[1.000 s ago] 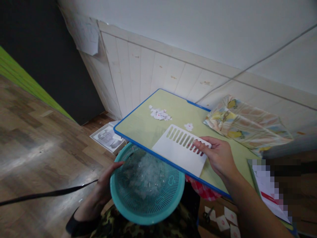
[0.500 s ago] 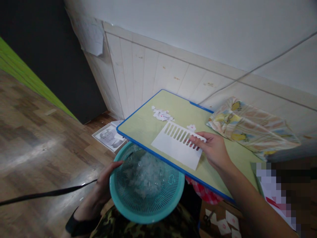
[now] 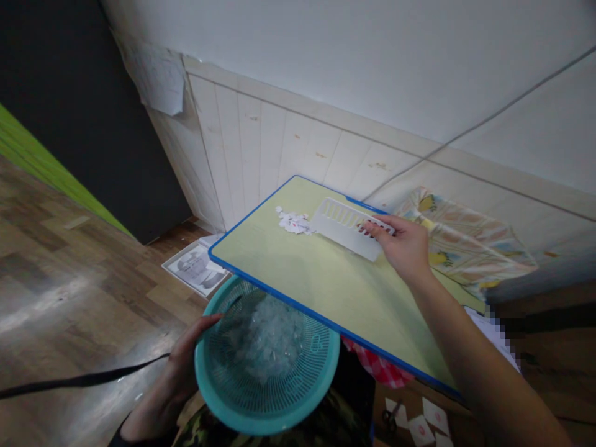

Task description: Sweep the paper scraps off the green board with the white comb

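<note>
My left hand (image 3: 189,354) grips the left rim of a round teal plastic basket (image 3: 267,424), fingers partly hidden behind it. Inside the basket lies a heap of clear, whitish bits (image 3: 274,338), too fine to name. Over the light green tabletop (image 3: 288,285), my right hand (image 3: 405,245) pinches the right end of a white slotted panel (image 3: 338,231), which is tilted. Just left of the panel sits a small pile of white paper cutouts (image 3: 294,223) with a few red marks. The basket stands partly under the table's near blue edge.
A patterned cloth (image 3: 475,239) lies at the table's right, by the wall. Scissors (image 3: 389,417) and several white cards (image 3: 421,429) are below the table. A flat box (image 3: 200,267) with a printed picture rests on the floor at left.
My right hand has moved the slotted panel up and away from the table's near edge. The lone cutout beyond the panel no longer shows. My left hand still holds the basket.
</note>
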Demonstrator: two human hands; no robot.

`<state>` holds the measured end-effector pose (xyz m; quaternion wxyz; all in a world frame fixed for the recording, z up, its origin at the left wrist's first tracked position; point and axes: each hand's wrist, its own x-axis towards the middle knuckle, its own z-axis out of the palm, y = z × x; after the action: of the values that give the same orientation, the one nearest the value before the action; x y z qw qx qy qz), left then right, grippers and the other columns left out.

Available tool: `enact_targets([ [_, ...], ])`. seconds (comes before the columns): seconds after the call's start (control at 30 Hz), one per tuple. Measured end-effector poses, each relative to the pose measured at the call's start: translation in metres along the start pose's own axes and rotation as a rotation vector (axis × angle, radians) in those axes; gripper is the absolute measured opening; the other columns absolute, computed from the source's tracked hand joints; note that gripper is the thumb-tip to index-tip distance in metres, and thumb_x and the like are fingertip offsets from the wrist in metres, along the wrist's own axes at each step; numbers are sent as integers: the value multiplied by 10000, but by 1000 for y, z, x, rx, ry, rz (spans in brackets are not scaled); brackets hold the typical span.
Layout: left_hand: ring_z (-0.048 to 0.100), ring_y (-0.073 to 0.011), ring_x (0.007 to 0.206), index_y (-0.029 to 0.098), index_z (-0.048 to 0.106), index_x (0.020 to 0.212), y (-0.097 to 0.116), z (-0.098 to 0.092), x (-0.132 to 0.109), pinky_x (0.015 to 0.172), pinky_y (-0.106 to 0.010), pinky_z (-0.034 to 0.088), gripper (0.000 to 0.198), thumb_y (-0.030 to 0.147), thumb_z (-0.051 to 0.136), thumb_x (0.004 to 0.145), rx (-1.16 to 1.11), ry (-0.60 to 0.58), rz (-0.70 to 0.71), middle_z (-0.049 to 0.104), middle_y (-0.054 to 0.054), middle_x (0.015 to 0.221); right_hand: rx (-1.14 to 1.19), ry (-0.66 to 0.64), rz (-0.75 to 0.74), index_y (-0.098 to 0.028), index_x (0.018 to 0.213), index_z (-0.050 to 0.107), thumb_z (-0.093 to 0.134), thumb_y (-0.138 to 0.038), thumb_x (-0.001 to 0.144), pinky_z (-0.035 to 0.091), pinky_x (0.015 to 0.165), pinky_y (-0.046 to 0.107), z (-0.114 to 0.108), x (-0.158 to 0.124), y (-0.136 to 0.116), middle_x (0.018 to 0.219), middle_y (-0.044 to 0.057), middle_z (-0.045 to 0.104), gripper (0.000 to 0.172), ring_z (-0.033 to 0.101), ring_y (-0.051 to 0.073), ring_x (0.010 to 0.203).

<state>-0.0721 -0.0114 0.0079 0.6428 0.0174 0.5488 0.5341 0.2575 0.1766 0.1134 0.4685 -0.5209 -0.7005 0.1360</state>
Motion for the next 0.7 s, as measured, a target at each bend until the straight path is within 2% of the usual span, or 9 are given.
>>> enact_targets([
  [0.13,731,-245,504,108,770,682,1,1,0,561,-344,634,307,131,561,905,23,-20,-33,784,-130,604,4,-82,-51,-214,914,806,707,-432,822,514,693,313,21,7,-2,858,34,793,256,710,216,775],
  [0.2,724,-246,486,96,772,672,2,3,-1,549,-345,631,336,132,544,916,28,-21,-53,778,-140,592,-9,-121,-61,-212,908,810,708,-425,820,505,691,310,23,8,-4,878,41,796,252,709,217,786],
  [0.3,710,-229,457,104,765,635,3,5,-3,518,-316,619,359,107,539,913,12,5,-58,766,-128,560,-32,-175,-62,-200,907,816,733,-437,795,487,642,309,14,11,-3,863,54,796,275,695,216,735],
  [0.4,720,-228,478,112,769,647,3,4,-3,535,-311,622,335,101,554,903,-2,7,-55,774,-123,577,-48,-162,-67,-194,913,818,749,-441,778,485,638,320,5,17,-1,848,59,795,290,688,219,718],
  [0.53,723,-231,489,119,766,660,1,1,-1,538,-315,622,305,109,572,895,2,-5,-45,778,-120,590,-14,-167,-60,-202,922,816,729,-473,790,499,658,329,6,23,2,865,54,795,313,693,226,745],
  [0.63,724,-235,499,120,767,675,0,-2,2,536,-319,622,264,101,596,875,5,-12,-14,783,-119,603,-50,-236,-68,-201,918,818,726,-491,790,474,608,314,2,25,1,810,50,788,330,668,209,677],
  [0.7,721,-235,496,124,766,681,-2,-5,4,523,-318,618,235,100,616,859,9,-2,9,783,-115,604,-123,-211,-91,-202,906,822,731,-487,785,453,581,310,-4,28,-1,759,48,778,323,645,201,632],
])
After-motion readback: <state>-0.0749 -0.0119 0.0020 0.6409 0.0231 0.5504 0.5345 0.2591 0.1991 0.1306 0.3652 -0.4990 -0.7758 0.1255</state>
